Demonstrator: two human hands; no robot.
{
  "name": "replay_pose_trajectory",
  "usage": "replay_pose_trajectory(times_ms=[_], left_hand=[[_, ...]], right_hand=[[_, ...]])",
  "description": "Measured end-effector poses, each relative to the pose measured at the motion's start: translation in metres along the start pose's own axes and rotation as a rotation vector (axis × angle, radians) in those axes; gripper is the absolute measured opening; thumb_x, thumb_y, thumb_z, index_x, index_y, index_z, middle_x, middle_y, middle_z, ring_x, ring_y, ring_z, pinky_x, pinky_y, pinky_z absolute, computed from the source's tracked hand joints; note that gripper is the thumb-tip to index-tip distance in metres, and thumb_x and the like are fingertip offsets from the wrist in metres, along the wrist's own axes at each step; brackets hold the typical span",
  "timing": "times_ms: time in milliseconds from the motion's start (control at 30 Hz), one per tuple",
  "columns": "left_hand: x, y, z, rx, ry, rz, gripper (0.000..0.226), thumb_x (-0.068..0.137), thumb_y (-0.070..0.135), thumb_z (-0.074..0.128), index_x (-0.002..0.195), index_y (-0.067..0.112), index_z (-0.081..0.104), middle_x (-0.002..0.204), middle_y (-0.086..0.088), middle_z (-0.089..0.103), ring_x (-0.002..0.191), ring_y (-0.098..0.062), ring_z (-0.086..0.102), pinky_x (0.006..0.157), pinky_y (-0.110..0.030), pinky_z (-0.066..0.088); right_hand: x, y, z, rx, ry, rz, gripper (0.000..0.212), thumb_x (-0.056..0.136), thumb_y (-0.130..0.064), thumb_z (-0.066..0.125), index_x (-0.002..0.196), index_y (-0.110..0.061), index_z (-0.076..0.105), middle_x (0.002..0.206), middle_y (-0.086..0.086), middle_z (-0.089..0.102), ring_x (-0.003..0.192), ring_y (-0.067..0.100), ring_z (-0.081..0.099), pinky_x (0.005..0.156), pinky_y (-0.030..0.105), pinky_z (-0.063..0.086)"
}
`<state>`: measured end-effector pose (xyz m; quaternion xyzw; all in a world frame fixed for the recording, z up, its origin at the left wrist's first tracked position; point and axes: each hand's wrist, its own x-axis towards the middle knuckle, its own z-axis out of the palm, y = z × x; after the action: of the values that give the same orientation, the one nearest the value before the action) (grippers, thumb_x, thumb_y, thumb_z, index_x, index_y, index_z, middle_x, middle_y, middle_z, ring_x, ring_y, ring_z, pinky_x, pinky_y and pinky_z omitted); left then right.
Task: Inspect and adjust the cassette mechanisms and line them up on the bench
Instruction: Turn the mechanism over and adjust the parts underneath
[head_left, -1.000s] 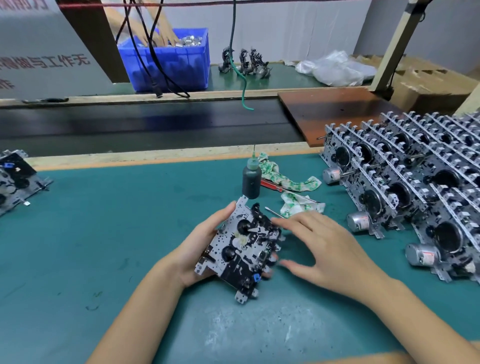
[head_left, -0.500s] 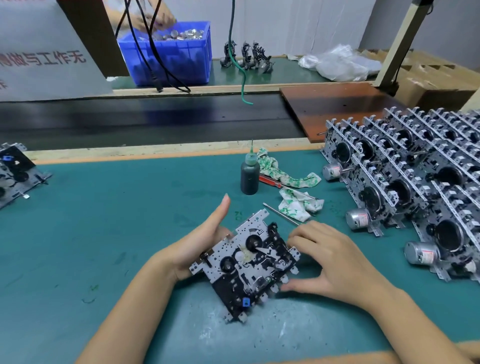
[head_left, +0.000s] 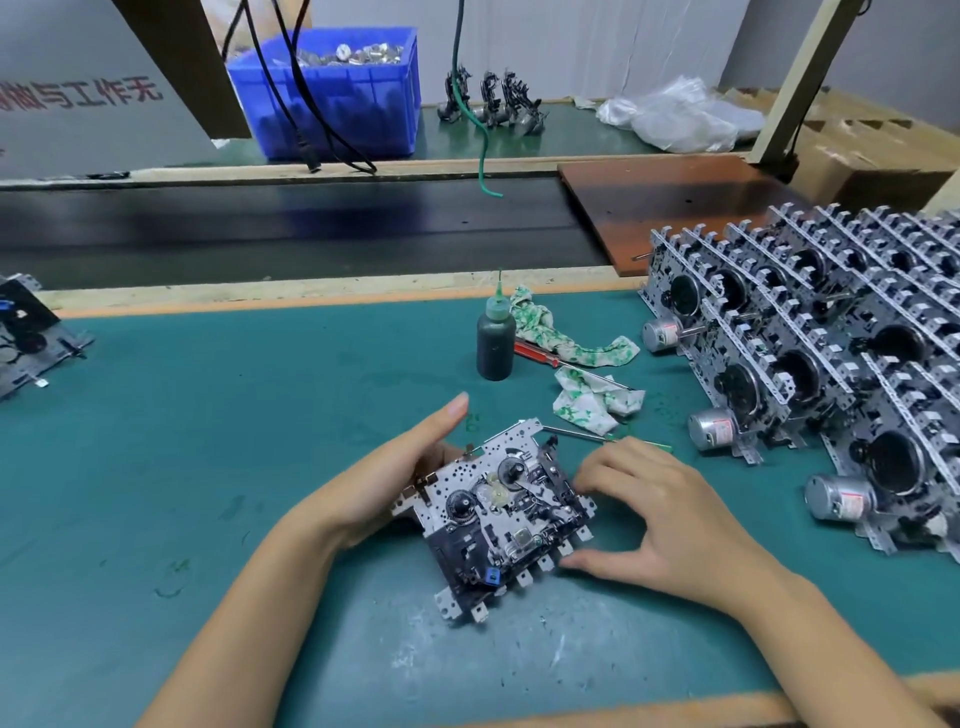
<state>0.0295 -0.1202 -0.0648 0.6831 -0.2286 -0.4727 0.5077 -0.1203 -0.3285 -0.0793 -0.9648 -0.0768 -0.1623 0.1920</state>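
We hold the cassette mechanism (head_left: 498, 519) tilted, just in front of the oil bottle (head_left: 495, 340) on the table (head_left: 208, 441); our left hand (head_left: 395, 478) cradles its far edge with thumb straight, and our right hand (head_left: 670, 512) pinches its near side with curled fingers (head_left: 597, 480). If that pinch slips, it could probably drop or snag a lever.
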Motion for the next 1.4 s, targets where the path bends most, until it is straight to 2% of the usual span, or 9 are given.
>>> replay_pose_trajectory(times_ms=[100,167,233,300,433,500,833,1100,1400], left_hand=[[-0.002,0.004,-0.005,-0.039,0.071,0.020,0.086,0.059,0.091,0.044,0.080,0.015,0.077,0.081,-0.007,0.074,0.067,-0.015,0.068,0.062,-0.022,0.051],[-0.003,0.005,-0.007,0.028,0.324,0.069,0.085,0.063,0.089,0.043,0.073,0.010,0.073,0.066,-0.010,0.070,0.053,-0.019,0.064,0.049,-0.027,0.050],[-0.003,0.001,-0.004,0.478,0.653,0.124,0.084,0.066,0.091,0.031,0.065,0.014,0.064,0.054,-0.003,0.064,0.050,-0.019,0.061,0.053,-0.029,0.048],[-0.008,-0.002,0.003,0.914,0.779,0.160,0.084,0.066,0.087,0.013,0.061,0.017,0.058,0.052,0.000,0.058,0.056,-0.017,0.056,0.057,-0.027,0.040],[-0.009,-0.006,0.033,1.173,0.672,0.330,0.063,0.067,0.082,0.026,0.052,0.021,0.034,0.046,0.001,0.052,0.046,-0.020,0.053,0.045,-0.026,0.023],[-0.009,-0.008,0.042,1.247,0.720,0.412,0.055,0.064,0.080,0.037,0.052,0.027,0.031,0.041,0.003,0.052,0.039,-0.022,0.054,0.042,-0.022,0.018],[-0.004,-0.015,0.049,1.197,0.838,0.342,0.067,0.057,0.081,0.040,0.042,0.018,0.056,0.033,-0.001,0.046,0.031,-0.023,0.050,0.037,-0.021,0.027],[-0.002,-0.018,0.046,1.145,0.848,0.333,0.065,0.057,0.078,0.042,0.042,0.016,0.055,0.032,-0.002,0.045,0.030,-0.024,0.050,0.037,-0.022,0.029],[-0.002,-0.017,0.047,1.126,0.857,0.302,0.064,0.056,0.076,0.045,0.042,0.015,0.051,0.031,-0.002,0.043,0.029,-0.024,0.048,0.039,-0.021,0.027]], right_hand=[[0.000,-0.001,0.002,-0.064,0.033,0.008,0.053,0.069,-0.070,0.058,0.079,-0.017,0.063,0.083,-0.009,0.060,0.076,0.013,0.055,0.070,0.025,0.041],[0.001,0.000,0.001,-0.082,0.087,0.038,0.052,0.069,-0.068,0.057,0.075,-0.017,0.062,0.079,-0.008,0.060,0.072,0.014,0.055,0.067,0.025,0.040],[0.000,0.003,-0.001,-0.074,0.137,0.076,0.052,0.070,-0.066,0.056,0.073,-0.015,0.059,0.075,-0.006,0.058,0.069,0.015,0.054,0.064,0.027,0.042],[-0.001,0.007,-0.002,-0.095,0.150,0.096,0.053,0.071,-0.066,0.055,0.070,-0.013,0.056,0.071,-0.005,0.055,0.065,0.017,0.052,0.059,0.028,0.044],[-0.002,0.011,-0.001,-0.200,0.143,0.078,0.052,0.073,-0.064,0.052,0.068,-0.013,0.056,0.070,-0.004,0.055,0.064,0.017,0.050,0.059,0.025,0.043],[-0.002,0.012,0.000,-0.236,0.144,0.074,0.050,0.074,-0.063,0.051,0.069,-0.013,0.057,0.070,-0.004,0.056,0.064,0.017,0.051,0.059,0.026,0.043],[0.001,0.008,0.005,-0.273,0.174,0.084,0.048,0.080,-0.058,0.049,0.064,-0.013,0.054,0.064,-0.003,0.050,0.057,0.017,0.048,0.053,0.029,0.039],[0.000,0.007,0.007,-0.158,0.159,0.082,0.049,0.073,-0.062,0.058,0.063,-0.014,0.051,0.063,-0.008,0.042,0.060,0.007,0.033,0.056,0.017,0.022],[0.002,0.005,0.007,-0.206,0.142,0.086,0.049,0.076,-0.062,0.053,0.063,-0.015,0.049,0.061,-0.008,0.043,0.058,0.008,0.034,0.054,0.019,0.024]])
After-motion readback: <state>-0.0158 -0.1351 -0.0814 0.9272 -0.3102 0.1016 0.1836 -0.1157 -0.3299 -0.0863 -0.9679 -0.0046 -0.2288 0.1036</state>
